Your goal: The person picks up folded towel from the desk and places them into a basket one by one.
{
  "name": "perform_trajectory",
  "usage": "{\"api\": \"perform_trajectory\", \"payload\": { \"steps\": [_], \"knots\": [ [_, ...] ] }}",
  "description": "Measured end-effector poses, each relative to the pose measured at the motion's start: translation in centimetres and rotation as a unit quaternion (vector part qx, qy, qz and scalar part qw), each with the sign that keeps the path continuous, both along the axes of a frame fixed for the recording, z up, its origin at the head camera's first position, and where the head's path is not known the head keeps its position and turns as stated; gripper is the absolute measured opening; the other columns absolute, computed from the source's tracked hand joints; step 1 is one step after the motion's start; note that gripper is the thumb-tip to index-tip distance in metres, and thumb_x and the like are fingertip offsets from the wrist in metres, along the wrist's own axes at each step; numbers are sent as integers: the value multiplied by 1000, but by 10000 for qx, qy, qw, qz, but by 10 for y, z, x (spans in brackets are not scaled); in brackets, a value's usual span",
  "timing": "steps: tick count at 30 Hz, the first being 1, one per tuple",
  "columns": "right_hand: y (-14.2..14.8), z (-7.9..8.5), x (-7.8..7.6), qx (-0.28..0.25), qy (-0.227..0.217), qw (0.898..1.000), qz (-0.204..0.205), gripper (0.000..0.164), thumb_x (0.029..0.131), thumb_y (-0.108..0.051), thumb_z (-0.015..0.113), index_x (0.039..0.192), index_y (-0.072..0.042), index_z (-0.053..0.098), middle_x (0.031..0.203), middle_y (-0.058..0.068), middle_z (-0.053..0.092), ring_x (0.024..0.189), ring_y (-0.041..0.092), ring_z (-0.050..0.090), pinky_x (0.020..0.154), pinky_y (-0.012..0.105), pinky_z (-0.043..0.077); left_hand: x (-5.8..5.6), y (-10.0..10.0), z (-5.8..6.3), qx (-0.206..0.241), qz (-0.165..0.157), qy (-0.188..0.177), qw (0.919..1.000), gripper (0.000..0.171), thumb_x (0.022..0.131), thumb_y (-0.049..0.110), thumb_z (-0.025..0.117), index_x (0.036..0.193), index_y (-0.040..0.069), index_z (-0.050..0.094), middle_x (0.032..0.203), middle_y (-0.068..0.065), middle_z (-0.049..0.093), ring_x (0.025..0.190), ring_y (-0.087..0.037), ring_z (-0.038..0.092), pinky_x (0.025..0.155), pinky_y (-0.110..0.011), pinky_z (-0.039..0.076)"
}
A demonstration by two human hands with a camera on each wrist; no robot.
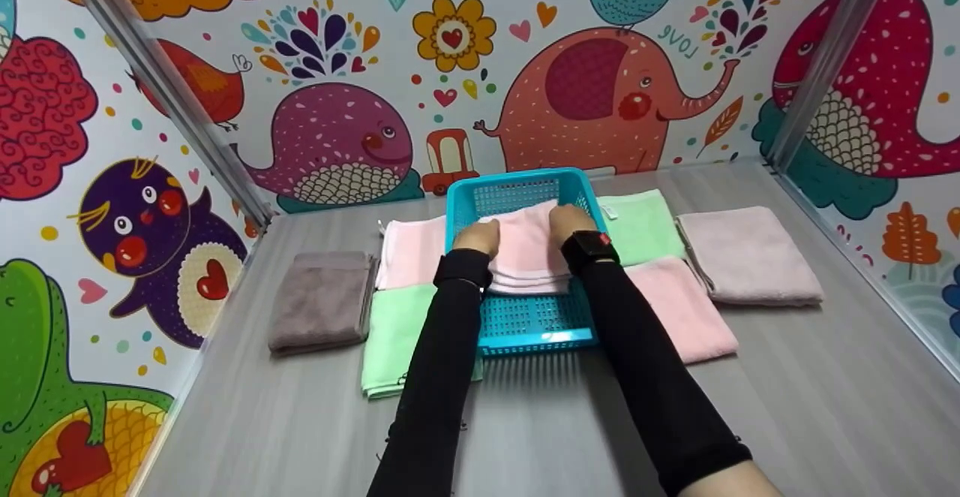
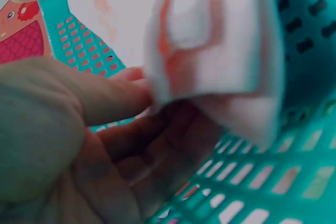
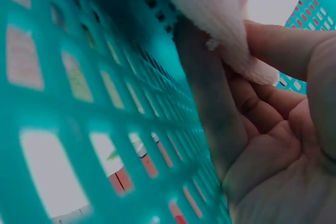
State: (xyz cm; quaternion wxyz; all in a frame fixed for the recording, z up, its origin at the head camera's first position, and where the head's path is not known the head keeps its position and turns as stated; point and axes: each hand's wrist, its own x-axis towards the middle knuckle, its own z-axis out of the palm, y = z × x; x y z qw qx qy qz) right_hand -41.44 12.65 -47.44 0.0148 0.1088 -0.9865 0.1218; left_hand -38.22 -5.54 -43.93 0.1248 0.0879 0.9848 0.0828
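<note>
Both hands hold a folded pink towel [image 1: 529,245] inside a turquoise plastic basket [image 1: 536,341]. My left hand [image 1: 478,236] grips its left edge; in the left wrist view the thumb [image 2: 115,95] lies on one face of the towel [image 2: 210,40], the fingers beneath. At the opposite edge, my right hand [image 1: 570,221] pinches the towel between thumb and fingers [image 3: 257,106], close beside the basket's perforated wall [image 3: 79,114]. Folded layers show along the towel's near side. The basket floor is visible in front of it.
Left of the basket lie a pink towel [image 1: 412,251], a green towel [image 1: 397,332] and a grey-brown towel [image 1: 322,300]. On the right are a green towel [image 1: 643,227], a pink towel [image 1: 682,308] and a pale pink towel [image 1: 754,257]. Cartoon-printed walls [image 1: 450,121] bound the grey table [image 1: 525,437].
</note>
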Motion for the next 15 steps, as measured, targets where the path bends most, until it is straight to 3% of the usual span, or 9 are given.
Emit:
{"api": "perform_trajectory", "payload": {
  "steps": [2,4,7,10,12,15],
  "knots": [
    [-2,1,4,115,44,9999,-54,22,97,8,53,106,12,73,105,30,74,97,44,72,88,55,59,0,1,1,-86,-49,-197,9998,42,107,5,48,149,1,52,141,-21,63,123,-35,64,103,-43,52],
    [-6,5,9,164,55,9997,-168,22,99,7,53,112,14,69,107,30,73,98,44,72,88,54,59,-1,0,2,-77,-51,-472,9988,40,104,4,53,143,-2,57,137,-22,64,108,-31,64,91,-37,51],
    [-14,15,21,115,183,9990,-398,28,102,5,49,127,12,60,108,32,72,98,46,73,84,55,60,0,-2,5,54,-100,-811,9966,30,98,5,62,126,-5,69,125,-21,69,88,-26,53,77,-35,43],
    [-20,21,28,140,417,9982,-412,35,103,4,43,135,7,59,108,31,73,97,47,73,82,56,60,2,-4,6,125,-174,-928,9955,23,94,7,72,113,-5,75,120,-20,71,88,-26,58,82,-36,52],
    [-20,20,26,310,439,9981,-315,34,102,4,45,129,4,66,107,30,74,96,46,73,82,56,60,3,-4,6,174,-200,-909,9955,24,91,7,76,112,-5,75,121,-20,71,99,-31,65,92,-40,55],
    [-18,15,19,617,134,9978,-195,28,99,3,51,115,5,74,110,27,74,99,44,73,85,56,60,5,-4,5,173,-230,-824,9962,24,89,3,77,112,-5,75,125,-22,71,112,-36,66,100,-45,55]
  ]
}}
